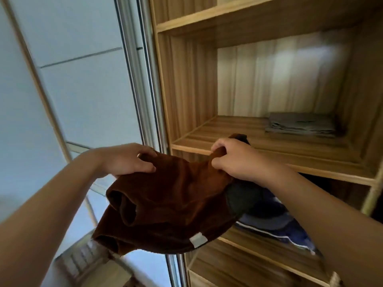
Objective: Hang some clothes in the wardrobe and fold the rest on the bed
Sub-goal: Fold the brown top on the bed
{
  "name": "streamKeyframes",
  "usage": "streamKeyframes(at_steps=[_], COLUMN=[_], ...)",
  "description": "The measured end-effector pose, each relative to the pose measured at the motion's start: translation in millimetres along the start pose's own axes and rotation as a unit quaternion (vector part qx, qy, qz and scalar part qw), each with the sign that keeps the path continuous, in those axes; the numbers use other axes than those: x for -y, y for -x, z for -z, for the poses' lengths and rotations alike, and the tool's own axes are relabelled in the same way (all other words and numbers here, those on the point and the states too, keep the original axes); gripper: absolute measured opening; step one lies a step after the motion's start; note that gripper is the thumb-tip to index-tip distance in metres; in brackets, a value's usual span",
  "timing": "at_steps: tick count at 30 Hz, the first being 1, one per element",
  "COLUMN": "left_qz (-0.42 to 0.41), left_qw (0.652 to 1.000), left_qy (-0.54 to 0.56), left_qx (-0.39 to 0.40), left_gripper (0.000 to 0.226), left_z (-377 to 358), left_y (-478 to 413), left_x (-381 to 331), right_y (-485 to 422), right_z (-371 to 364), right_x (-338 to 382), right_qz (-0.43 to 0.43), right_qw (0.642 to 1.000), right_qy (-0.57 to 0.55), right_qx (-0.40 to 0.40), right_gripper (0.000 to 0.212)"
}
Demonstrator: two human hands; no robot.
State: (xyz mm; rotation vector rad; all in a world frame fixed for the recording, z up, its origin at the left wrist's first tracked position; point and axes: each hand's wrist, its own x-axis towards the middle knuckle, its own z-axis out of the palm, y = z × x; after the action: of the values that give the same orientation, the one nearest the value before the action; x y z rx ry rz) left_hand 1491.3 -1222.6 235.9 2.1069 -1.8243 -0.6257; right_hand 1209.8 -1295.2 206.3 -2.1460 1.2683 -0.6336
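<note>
A brown velvety garment [176,206] with a small white label hangs between my hands in front of the open wooden wardrobe [269,158]. My left hand [128,160] grips its upper left edge. My right hand [236,160] pinches a bunched fold at its upper right, level with the front edge of a shelf. A dark grey cloth [242,199] hangs below my right wrist, beside the brown garment. The garment's lower part droops loosely.
A folded grey cloth [302,124] lies at the back right of the middle shelf. Blue clothes with white stripes [277,224] lie on the shelf below. A pale sliding door [78,83] with a metal frame stands to the left.
</note>
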Motion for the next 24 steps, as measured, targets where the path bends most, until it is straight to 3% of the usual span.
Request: streamKeyframes(at_steps=[8,15,21,24], left_qz=[-0.094,-0.100,-0.090,-0.072], left_qw=[0.995,0.987,0.984,0.985], left_qy=[-0.008,0.104,0.154,0.157], left_qx=[0.023,0.069,0.018,-0.015], left_gripper=[0.029,0.044,0.048,0.048], left_z=[18,31,35,36], left_y=[-51,-123,-209,-246], left_x=[-82,-114,-136,-141], right_y=[12,-42,-116,-161], right_z=[79,121,149,169], right_x=[-20,-39,-78,-97], right_qz=[-0.026,-0.063,-0.094,-0.076], right_qw=[0.995,0.989,0.983,0.986], right_qy=[-0.009,-0.015,-0.057,-0.021], right_qx=[-0.097,-0.130,-0.148,-0.150], right_gripper=[0.037,0.046,0.042,0.039])
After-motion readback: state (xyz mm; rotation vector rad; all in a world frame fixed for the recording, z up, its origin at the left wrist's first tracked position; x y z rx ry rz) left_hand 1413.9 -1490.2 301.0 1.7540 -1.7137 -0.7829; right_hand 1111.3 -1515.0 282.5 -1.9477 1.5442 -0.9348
